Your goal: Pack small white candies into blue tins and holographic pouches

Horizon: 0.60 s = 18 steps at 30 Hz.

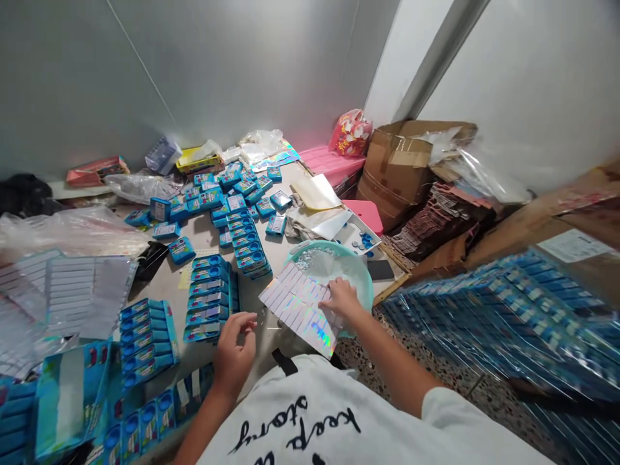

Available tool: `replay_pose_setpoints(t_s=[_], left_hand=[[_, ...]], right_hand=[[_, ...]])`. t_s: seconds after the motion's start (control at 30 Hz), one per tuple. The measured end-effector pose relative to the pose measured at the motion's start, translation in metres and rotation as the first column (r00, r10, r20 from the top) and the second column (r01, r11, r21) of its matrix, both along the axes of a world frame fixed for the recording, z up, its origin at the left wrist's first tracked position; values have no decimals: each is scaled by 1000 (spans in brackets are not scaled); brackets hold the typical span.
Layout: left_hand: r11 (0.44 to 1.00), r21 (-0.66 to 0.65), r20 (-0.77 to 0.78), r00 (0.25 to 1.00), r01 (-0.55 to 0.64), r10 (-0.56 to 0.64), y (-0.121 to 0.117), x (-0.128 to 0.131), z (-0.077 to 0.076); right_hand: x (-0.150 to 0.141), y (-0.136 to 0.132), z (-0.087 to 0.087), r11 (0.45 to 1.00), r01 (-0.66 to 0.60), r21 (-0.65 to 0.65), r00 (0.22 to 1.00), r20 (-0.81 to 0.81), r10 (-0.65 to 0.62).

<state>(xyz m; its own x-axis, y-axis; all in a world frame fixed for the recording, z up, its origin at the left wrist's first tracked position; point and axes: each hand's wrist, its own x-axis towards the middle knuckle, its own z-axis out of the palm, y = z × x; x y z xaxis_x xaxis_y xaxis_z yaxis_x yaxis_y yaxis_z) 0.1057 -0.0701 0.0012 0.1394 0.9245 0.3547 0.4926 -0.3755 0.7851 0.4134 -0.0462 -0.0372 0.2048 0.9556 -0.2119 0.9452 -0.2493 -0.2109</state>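
My right hand (343, 300) has its fingers closed at the edge of a shiny holographic sheet of label strips (300, 303). The sheet lies tilted over the rim of a mint-green basin (367, 274), which holds small pale pieces and a clear plastic bag. My left hand (237, 342) hovers above the table edge, fingers loosely bent and apart, with nothing visible in it. Beside it stands a row of small blue boxes (208, 297) with pale strips across them. Another blue stack (247, 242) stands just behind, and a third stack (148, 342) is farther left.
Many loose blue boxes (208, 197) are heaped at the back of the table. More label sheets (80, 290) lie on the left. A white tray (356, 236) with blue bits and a dark phone-like slab (380, 270) are right of the basin. Cardboard cartons (394, 168) and wrapped blue stacks (484, 316) crowd the right.
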Motion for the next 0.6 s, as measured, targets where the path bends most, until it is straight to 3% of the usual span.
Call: replay_pose_setpoints(t_s=[0.1,0.2,0.27,0.37,0.43,0.6], left_hand=[[986,133,-74,993,103,-93,-2,7,10],[911,365,-176,975,192,-135,2,12,24],[868,407,-279,943,285,-179,9,23,28],[882,161,-525,795,443,-304,28,51,16],[889,-17,-627,688,457,-365,41,72,-3],[913,-105,-708,614,395,-348,59,99,-47]], right_hand=[[-13,-11,21,994,-44,100,998,-31,47],[-24,-28,41,969,-162,189,982,-63,176],[-31,-42,44,931,-277,239,955,-41,294],[-38,-62,29,884,-385,264,917,0,400],[-38,-71,13,896,-372,241,918,-48,394],[-28,-73,-13,931,-315,187,923,-169,346]])
